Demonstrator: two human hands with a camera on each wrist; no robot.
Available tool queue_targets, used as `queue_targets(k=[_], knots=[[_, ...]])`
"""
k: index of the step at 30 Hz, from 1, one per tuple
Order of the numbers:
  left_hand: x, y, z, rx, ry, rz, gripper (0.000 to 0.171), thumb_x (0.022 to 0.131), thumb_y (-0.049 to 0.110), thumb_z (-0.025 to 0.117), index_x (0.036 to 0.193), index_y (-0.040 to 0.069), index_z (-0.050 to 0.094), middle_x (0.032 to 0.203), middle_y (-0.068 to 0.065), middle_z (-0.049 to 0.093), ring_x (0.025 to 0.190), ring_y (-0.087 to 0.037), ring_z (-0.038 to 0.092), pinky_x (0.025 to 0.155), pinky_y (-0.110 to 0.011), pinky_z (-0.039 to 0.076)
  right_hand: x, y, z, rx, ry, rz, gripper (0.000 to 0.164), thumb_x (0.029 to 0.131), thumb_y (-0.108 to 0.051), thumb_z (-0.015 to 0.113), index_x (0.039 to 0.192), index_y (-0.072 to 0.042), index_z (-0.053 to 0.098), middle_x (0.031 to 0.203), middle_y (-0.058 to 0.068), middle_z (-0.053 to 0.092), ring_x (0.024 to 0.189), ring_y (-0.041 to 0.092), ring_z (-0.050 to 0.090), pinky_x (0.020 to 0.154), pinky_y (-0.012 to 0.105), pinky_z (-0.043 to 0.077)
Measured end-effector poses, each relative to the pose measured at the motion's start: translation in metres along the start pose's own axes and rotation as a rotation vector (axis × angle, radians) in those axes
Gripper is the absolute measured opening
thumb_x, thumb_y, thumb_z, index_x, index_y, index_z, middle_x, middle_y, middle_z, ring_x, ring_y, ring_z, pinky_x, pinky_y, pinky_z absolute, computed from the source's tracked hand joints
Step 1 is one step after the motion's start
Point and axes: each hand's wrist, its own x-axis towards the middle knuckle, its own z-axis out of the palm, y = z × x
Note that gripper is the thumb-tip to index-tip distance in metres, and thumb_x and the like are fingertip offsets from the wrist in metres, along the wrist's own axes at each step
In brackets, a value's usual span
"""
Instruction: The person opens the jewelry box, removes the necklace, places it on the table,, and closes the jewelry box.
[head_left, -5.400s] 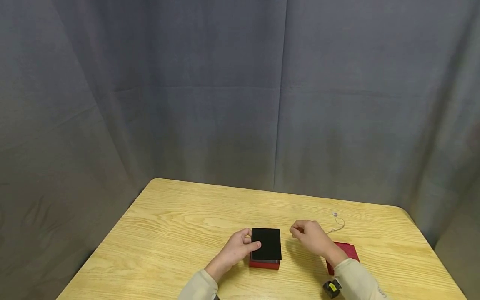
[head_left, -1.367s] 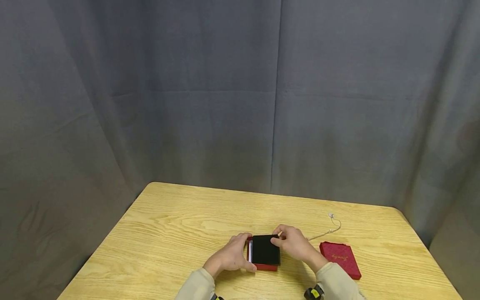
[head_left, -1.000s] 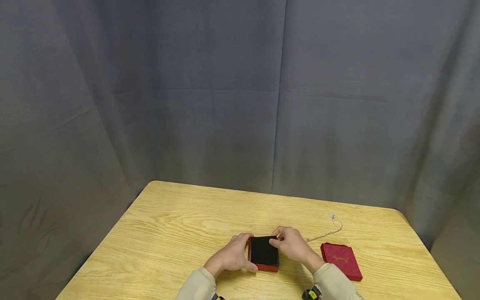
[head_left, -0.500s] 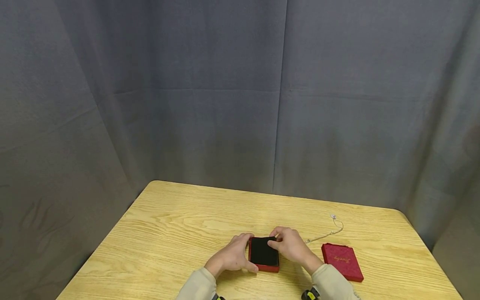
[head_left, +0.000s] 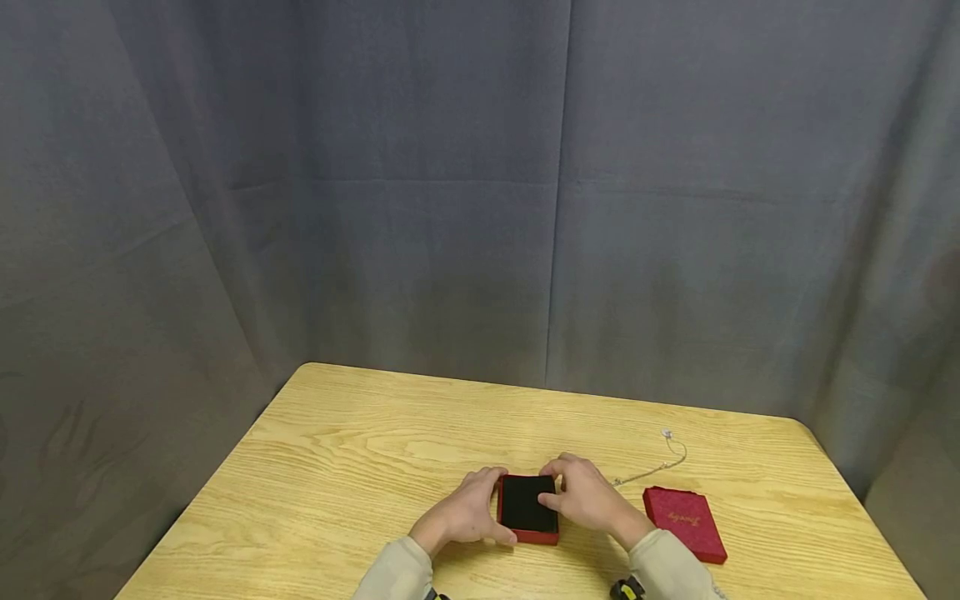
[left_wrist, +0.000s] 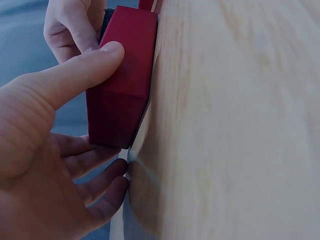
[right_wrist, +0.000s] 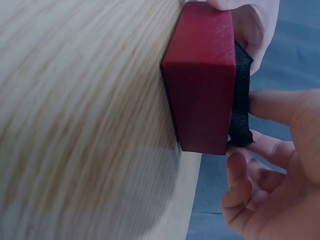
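An open red jewelry box base [head_left: 536, 538] sits on the table in front of the person, with a black foam pad [head_left: 522, 505] lying in its opening. The left hand [head_left: 467, 507] grips the box from the left, thumb on its near side and fingers at the far left corner. At the right edge of the pad, the right hand [head_left: 591, 497] pinches it between thumb and fingers. In the right wrist view, the pad [right_wrist: 242, 100] stands partly above the rim of the red box [right_wrist: 199, 85], with its edge raised. The box interior beneath it is hidden.
A red lid [head_left: 686, 525] with gold lettering lies right of the box. Behind the lid, a thin chain with a pale pendant [head_left: 667, 434] stretches across the wooden table [head_left: 360, 450]. Grey curtains [head_left: 420, 250] hang behind and at both sides.
The left hand has gone from the pad to the box's sides. The right hand has come left to the pad, which has shifted left and lower into the box. Lately little moves.
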Motion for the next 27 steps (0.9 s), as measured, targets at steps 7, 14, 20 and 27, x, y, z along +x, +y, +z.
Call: queue_targets(k=[7, 14, 20, 27], knots=[[-0.0005, 0.0001, 0.0004, 0.004, 0.006, 0.003, 0.095, 0.066, 0.035, 0.087, 0.142, 0.006, 0.037, 0.138, -0.005, 0.043, 0.125, -0.025, 0.037, 0.099, -0.045, 0.036, -0.0014, 0.0004, 0.0007, -0.083, 0.005, -0.052, 0.027, 0.079, -0.019, 0.077, 0.101, -0.006, 0.068, 0.087, -0.003, 0.053, 0.066, 0.007, 0.046, 0.058, 0.024, 0.042], [-0.0006, 0.0, 0.0003, 0.006, 0.004, 0.0, 0.095, 0.067, 0.036, 0.086, 0.142, 0.007, 0.037, 0.139, -0.005, 0.042, 0.126, -0.026, 0.037, 0.099, -0.046, 0.037, -0.0038, -0.0037, 0.0007, -0.161, 0.01, -0.107, 0.028, 0.079, -0.018, 0.077, 0.102, -0.003, 0.068, 0.089, 0.0, 0.054, 0.067, 0.007, 0.046, 0.063, 0.028, 0.046], [-0.0002, 0.0002, 0.0006, 0.015, 0.003, -0.004, 0.095, 0.066, 0.037, 0.086, 0.142, 0.006, 0.037, 0.139, -0.005, 0.042, 0.127, -0.026, 0.037, 0.099, -0.045, 0.037, -0.0057, -0.004, 0.0033, -0.224, 0.021, -0.128, 0.029, 0.079, -0.019, 0.077, 0.101, -0.004, 0.068, 0.091, 0.0, 0.054, 0.075, 0.01, 0.052, 0.07, 0.033, 0.049], [-0.0003, 0.0012, 0.0002, 0.02, 0.008, -0.005, 0.095, 0.066, 0.036, 0.086, 0.141, 0.007, 0.037, 0.138, -0.004, 0.043, 0.126, -0.025, 0.037, 0.099, -0.044, 0.037, -0.0067, -0.0041, 0.0044, -0.264, 0.037, -0.163, 0.03, 0.077, -0.02, 0.079, 0.1, -0.004, 0.068, 0.091, 0.0, 0.054, 0.079, 0.013, 0.056, 0.071, 0.034, 0.05]])
